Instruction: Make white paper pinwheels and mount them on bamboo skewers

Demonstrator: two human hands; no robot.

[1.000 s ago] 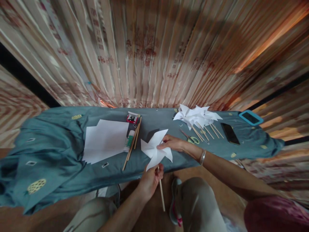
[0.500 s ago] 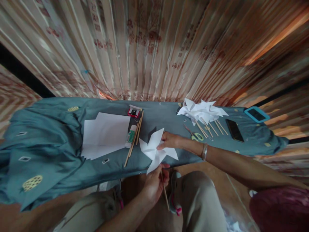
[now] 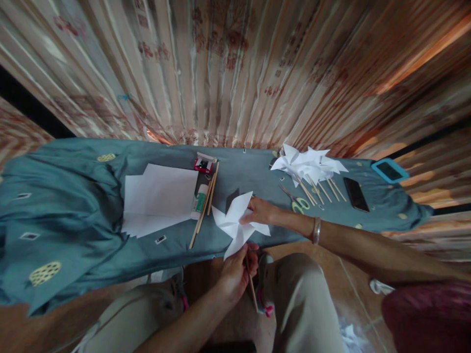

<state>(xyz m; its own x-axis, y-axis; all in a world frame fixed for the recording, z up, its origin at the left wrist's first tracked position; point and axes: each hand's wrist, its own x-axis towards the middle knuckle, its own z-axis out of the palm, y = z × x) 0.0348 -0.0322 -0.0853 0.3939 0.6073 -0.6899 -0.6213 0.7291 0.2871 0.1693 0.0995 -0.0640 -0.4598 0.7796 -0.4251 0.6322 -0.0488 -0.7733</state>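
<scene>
Right hand [image 3: 259,211] pinching thin paper, left hand [image 3: 238,272] closed on the stick

The white, pointed-blade paper pinwheel [image 3: 235,226] is at the front edge of the counter [image 3: 250,171] covered in patterned teal cloth, tilted so its face shows. The right hand has its thumb near the centre, other fingers partly hidden behind the blades; the left is wrapped around a slim pale wooden stick [image 3: 253,293], whose lower end points down past the edge. Whether stick and paper are firmly joined cannot be told.

A hard squeeze from the right thumb could crease a blade or flatten its curve. If the hands pull unevenly, the paper could tear near the middle, or its centre work loose. A slack left grip could let the stick twist or slip toward the floor, since no counter lies beneath its lower end. A low blade, close to the left hand, could also get bent against the knuckles.
</scene>
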